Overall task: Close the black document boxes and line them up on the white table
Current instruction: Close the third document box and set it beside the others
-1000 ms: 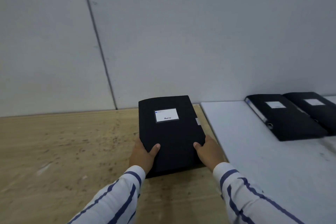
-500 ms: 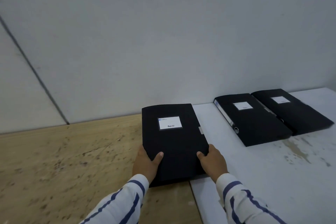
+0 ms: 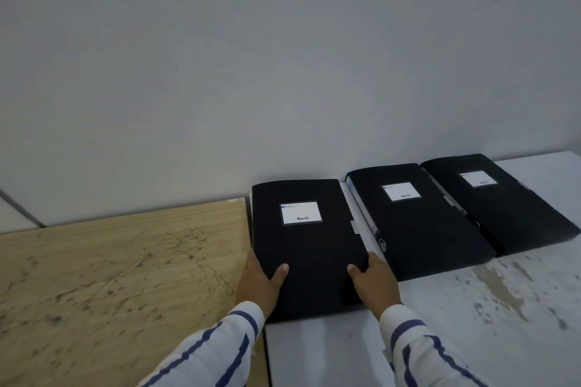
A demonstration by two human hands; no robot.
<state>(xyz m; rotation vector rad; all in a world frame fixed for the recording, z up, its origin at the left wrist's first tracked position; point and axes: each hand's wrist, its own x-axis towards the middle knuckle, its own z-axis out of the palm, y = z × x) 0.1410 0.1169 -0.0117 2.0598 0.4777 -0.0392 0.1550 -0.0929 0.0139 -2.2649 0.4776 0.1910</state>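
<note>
A closed black document box [image 3: 306, 242] with a white label lies at the left end of the white table [image 3: 471, 323]. My left hand [image 3: 259, 284] grips its near left corner, thumb on the lid. My right hand [image 3: 374, 281] grips its near right corner the same way. Two more closed black boxes, a middle box [image 3: 415, 220] and a right box [image 3: 500, 201], lie side by side to its right against the wall. A narrow gap separates the held box from the middle one.
A scuffed wooden table [image 3: 119, 286] adjoins the white table on the left. A grey wall [image 3: 283, 72] runs right behind the boxes. The white tabletop shows worn patches at the near right.
Both hands carried the box to the right, from the wooden table onto the white table, beside the two other boxes. The view followed to the right.
</note>
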